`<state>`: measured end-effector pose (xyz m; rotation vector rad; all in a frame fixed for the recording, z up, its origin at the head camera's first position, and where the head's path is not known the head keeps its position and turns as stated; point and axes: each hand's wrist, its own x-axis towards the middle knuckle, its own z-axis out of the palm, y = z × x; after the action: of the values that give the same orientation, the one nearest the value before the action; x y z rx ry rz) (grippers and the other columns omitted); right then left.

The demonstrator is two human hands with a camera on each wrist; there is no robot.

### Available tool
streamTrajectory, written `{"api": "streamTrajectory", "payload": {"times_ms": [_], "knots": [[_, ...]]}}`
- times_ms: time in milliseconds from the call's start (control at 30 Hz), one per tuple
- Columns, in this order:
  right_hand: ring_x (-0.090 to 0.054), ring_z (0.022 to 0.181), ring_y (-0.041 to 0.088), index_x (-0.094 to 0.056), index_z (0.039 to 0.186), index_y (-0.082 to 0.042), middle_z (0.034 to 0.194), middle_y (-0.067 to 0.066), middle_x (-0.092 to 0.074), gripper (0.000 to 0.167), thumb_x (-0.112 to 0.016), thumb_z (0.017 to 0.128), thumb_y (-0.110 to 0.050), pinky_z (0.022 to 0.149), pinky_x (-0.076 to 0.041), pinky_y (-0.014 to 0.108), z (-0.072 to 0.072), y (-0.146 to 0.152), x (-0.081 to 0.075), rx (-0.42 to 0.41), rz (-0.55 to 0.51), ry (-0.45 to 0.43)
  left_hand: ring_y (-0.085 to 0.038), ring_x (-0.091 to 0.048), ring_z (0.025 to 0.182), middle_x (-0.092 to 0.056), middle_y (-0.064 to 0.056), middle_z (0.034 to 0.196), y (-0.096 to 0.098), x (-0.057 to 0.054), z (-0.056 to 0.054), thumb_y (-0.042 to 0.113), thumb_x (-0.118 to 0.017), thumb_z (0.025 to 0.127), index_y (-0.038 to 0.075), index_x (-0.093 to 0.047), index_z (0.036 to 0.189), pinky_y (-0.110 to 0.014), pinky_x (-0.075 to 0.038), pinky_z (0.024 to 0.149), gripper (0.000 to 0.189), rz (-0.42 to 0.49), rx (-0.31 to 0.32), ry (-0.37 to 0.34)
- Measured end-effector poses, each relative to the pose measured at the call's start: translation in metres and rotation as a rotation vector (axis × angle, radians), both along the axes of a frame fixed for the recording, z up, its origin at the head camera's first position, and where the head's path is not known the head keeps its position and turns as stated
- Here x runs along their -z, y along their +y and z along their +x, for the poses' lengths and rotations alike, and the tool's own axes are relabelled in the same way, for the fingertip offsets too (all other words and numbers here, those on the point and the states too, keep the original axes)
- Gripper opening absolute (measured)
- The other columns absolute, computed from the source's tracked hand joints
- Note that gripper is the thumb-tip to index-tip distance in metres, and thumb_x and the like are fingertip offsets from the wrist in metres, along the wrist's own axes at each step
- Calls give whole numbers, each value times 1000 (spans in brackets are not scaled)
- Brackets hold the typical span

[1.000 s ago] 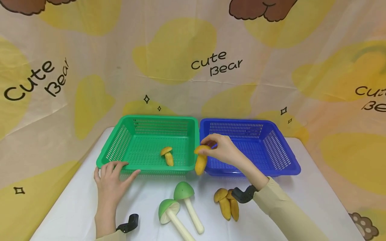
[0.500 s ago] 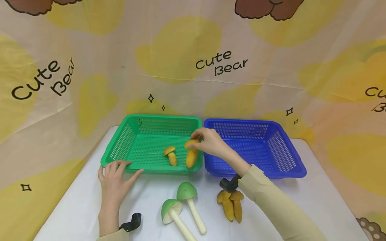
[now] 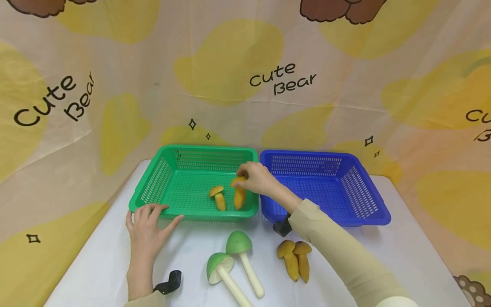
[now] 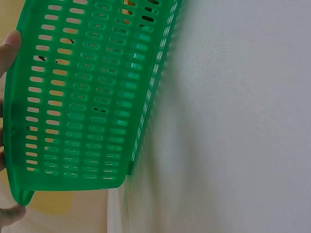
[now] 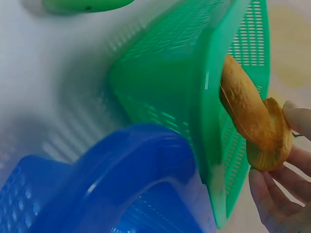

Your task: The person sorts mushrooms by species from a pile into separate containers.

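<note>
Mustard-yellow thick-stemmed mushroom (image 3: 239, 199) | over the green perforated plastic basket (image 3: 188, 185), right end | your right hand (image 3: 256, 177) pinches its cap, likely freeing the stem | your left hand (image 3: 145, 228) lies spread-fingered on the rim, perhaps steadying

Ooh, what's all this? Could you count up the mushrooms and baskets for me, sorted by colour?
Yellow mushrooms: 4, including the one pinched in the right hand
Green-capped mushrooms: 2
Green basket: 1
Blue basket: 1
Total: 8
</note>
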<state>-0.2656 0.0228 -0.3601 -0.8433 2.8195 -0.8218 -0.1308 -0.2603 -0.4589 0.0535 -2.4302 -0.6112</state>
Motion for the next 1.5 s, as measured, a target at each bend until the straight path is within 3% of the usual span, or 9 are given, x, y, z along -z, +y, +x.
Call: {"api": "streamTrajectory", "payload": {"times_ms": [133,333,633,900,967,1033,1167,1500], "knots": [[-63,91,17,-69,106,-7,103,6,-70,32,-73,84,-29,78,-54,30,-9,-8,7,-41,75,22,-37,-44,113,-58,-15,109,0,-1,-1,38,-81,69,9,-65,104,-69,-14,109,48,-5,-1,-3],[-48,73,13,-68,98,-4,91,6,-66,27,-73,84,-27,64,-45,22,-20,-21,17,-104,180,18,-38,-45,113,-58,-15,110,0,-2,1,38,-81,69,9,-65,104,-69,-13,109,48,-3,-6,6],[-55,79,15,-67,93,-6,98,5,-67,24,-74,83,-28,69,-48,27,-30,-32,25,-122,325,-17,-38,-45,113,-58,-15,108,1,-2,0,34,-82,68,9,-65,104,-69,-13,110,47,-3,-2,8],[-35,63,11,-50,72,-11,70,-2,-40,32,-73,85,-29,54,-29,22,-34,-38,29,-126,380,-62,-39,-45,112,-58,-15,107,2,-1,-2,33,-83,67,8,-65,103,-70,-14,108,47,-10,6,31],[-41,66,11,-55,76,-10,73,-1,-48,27,-73,85,-29,56,-34,22,-34,-40,29,-126,400,-56,-39,-45,112,-58,-15,107,2,-1,-3,33,-83,67,8,-65,103,-70,-14,108,48,-12,5,31],[-53,76,13,-64,89,-7,87,1,-61,25,-73,84,-30,64,-44,23,-33,-41,29,-127,419,-53,-39,-45,112,-58,-15,107,2,-1,-3,33,-83,67,8,-65,103,-70,-14,108,47,-11,4,28],[-63,105,23,-65,116,-5,120,8,-65,39,-72,86,-28,88,-53,33,-30,-41,28,-132,445,-69,-39,-45,112,-58,-15,107,2,-1,-2,33,-83,67,8,-65,103,-70,-15,108,47,-12,3,24],[-60,114,27,-65,118,-4,122,10,-65,38,-70,87,-26,94,-52,37,-26,-37,16,-158,416,-87,-39,-45,111,-58,-15,107,2,-1,-1,33,-83,67,8,-65,103,-71,-15,107,47,-14,-1,26]]}}
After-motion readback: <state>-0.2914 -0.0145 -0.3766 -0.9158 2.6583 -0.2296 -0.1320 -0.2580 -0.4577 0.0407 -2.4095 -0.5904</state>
